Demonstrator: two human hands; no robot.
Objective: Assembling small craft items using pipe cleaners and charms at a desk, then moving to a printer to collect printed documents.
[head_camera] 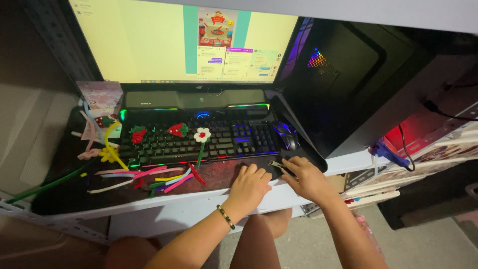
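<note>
Presently, the right hand [307, 177] is pinching small metal pliers [275, 164], lying leftward by the black mouse [286, 136], while the left hand [250, 185] is resting loosely curled on the dark counter [74, 194].

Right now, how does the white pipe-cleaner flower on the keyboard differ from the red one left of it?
The white pipe-cleaner flower has a red centre and a long green stem hanging over the keyboard's front edge; the red pipe-cleaner flower has green leaves and no visible stem. The white one lies nearer the hands. Both rest on the black backlit keyboard.

A single head-worn camera looks steeply down, from close above, at the desk [164, 211].
</note>
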